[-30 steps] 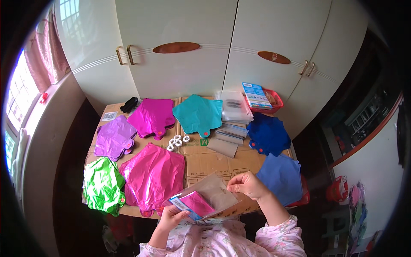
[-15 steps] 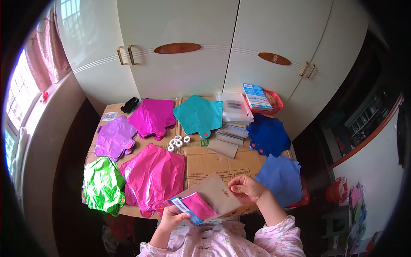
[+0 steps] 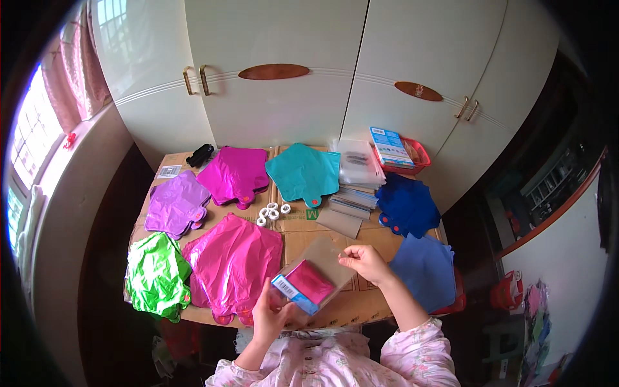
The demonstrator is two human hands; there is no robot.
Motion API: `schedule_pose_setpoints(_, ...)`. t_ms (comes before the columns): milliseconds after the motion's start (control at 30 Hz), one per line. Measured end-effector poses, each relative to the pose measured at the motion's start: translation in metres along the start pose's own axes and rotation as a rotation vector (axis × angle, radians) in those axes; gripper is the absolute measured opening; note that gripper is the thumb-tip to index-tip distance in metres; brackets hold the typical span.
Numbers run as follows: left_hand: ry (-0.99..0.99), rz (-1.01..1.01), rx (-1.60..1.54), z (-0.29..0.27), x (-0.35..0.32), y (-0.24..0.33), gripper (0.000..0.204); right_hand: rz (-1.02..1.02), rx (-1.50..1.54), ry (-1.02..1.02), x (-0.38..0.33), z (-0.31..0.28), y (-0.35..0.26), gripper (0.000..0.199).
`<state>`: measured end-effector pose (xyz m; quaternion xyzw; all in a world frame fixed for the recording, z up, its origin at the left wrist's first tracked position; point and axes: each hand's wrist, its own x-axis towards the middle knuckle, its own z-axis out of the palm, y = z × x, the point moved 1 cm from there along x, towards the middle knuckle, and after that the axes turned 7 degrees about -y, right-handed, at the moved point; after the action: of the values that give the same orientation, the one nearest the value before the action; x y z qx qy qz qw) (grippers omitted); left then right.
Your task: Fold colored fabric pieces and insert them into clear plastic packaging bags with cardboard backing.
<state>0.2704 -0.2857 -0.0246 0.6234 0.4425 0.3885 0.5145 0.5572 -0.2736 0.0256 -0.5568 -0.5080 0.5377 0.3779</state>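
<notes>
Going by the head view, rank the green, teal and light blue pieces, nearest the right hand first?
1. Light blue piece: just right of the right hand.
2. Teal piece: farther back, left of the hand.
3. Green piece: far over on the left.

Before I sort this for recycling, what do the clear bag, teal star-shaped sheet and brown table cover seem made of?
Clear bag: thin, smooth plastic film, as what's inside shows through. Teal star-shaped sheet: shiny foil or metallised plastic, by its sheen; which is unclear. Brown table cover: probably matte cardboard, given its colour and print.
</notes>
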Motion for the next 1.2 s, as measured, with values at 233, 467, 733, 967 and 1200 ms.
schedule_pose_setpoints(233,-0.164,0.631,1.001,0.003,0.018,0.029,0.036,-0.129,-0.596,0.145,0.028,0.017,0.002,0.022)
schedule_pose_setpoints(467,-0.236,0.657,1.045,0.003,0.025,0.026,0.026,-0.648,-1.032,-0.144,0.02,0.019,0.017,0.019)
schedule_pose_setpoints(733,-0.239,0.688,1.062,0.011,0.021,0.019,0.03,-0.849,-1.269,-0.161,0.021,0.012,0.025,0.022)
schedule_pose_setpoints(967,-0.23,0.654,1.074,0.028,0.02,0.025,0.023,-0.887,-1.138,-0.045,0.035,0.008,0.021,0.022)
schedule_pose_setpoints(1200,-0.237,0.647,1.077,0.042,0.024,0.027,0.018,-0.539,-1.002,0.602,0.075,-0.084,-0.011,0.014)
